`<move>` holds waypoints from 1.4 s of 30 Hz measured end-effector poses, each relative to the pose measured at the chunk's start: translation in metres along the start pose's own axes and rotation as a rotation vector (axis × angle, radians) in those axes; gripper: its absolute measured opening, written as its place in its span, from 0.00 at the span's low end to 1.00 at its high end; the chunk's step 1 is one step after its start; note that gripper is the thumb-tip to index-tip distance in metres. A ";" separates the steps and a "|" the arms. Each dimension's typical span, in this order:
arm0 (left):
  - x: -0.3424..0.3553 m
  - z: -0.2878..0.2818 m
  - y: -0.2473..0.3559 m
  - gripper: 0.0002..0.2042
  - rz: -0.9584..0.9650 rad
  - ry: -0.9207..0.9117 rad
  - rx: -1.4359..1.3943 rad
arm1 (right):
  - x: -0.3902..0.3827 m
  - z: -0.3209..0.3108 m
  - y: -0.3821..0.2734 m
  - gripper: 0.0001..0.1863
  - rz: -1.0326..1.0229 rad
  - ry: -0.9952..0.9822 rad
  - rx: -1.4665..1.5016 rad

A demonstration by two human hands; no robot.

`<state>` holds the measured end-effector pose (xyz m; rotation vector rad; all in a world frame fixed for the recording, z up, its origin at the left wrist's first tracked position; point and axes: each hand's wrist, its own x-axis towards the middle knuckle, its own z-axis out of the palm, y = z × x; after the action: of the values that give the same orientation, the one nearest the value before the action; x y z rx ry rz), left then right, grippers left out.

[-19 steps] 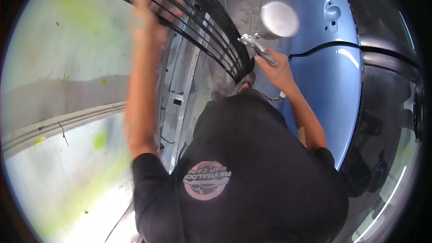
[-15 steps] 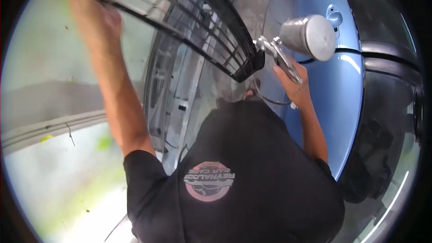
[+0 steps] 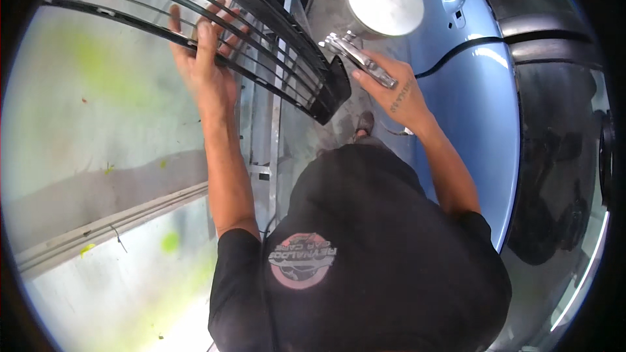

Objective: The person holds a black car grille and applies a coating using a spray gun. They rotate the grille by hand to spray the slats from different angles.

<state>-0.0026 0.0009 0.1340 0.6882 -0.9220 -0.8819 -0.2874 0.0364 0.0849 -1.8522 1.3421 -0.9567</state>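
A black slatted car grille (image 3: 270,19) stretches from the upper left to the middle of the head view, its tapered end near my right hand. My left hand (image 3: 212,81) grips its lower edge, with the thumb in front and the fingers spread behind the slats. My right hand (image 3: 403,94) is wrapped round the handle of a silver spray gun (image 3: 360,60), its nozzle pointing left at the grille's tapered end. The gun's metal cup (image 3: 385,1) shows its round end. The trigger is mostly hidden by my fingers.
Close on my right stands a blue car body panel (image 3: 466,124) with a door handle (image 3: 453,0). A dark hose (image 3: 456,47) crosses it. Left are a pale, paint-spotted wall (image 3: 111,130) and a metal frame (image 3: 274,130). Cables lie on the floor beyond.
My left hand has come down and right from the upper left onto the grille's lower edge. The spray gun has shifted left and tilted, and the grille has moved slightly left.
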 end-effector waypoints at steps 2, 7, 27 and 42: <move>-0.028 -0.005 -0.030 0.32 0.027 -0.006 0.199 | 0.006 -0.004 -0.002 0.21 -0.084 0.004 -0.031; -0.061 -0.024 -0.118 0.09 -0.211 0.065 0.182 | -0.006 0.013 0.016 0.21 -0.147 -0.065 -0.070; -0.047 0.001 -0.124 0.14 -0.200 -0.023 0.204 | 0.002 0.016 0.039 0.19 -0.031 -0.122 -0.214; -0.015 -0.019 -0.093 0.10 -0.150 0.039 0.124 | 0.012 0.014 0.026 0.17 -0.047 -0.116 -0.185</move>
<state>-0.0215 -0.0276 0.0446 0.8880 -0.9037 -0.9460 -0.2855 0.0194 0.0578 -2.0526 1.3600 -0.7571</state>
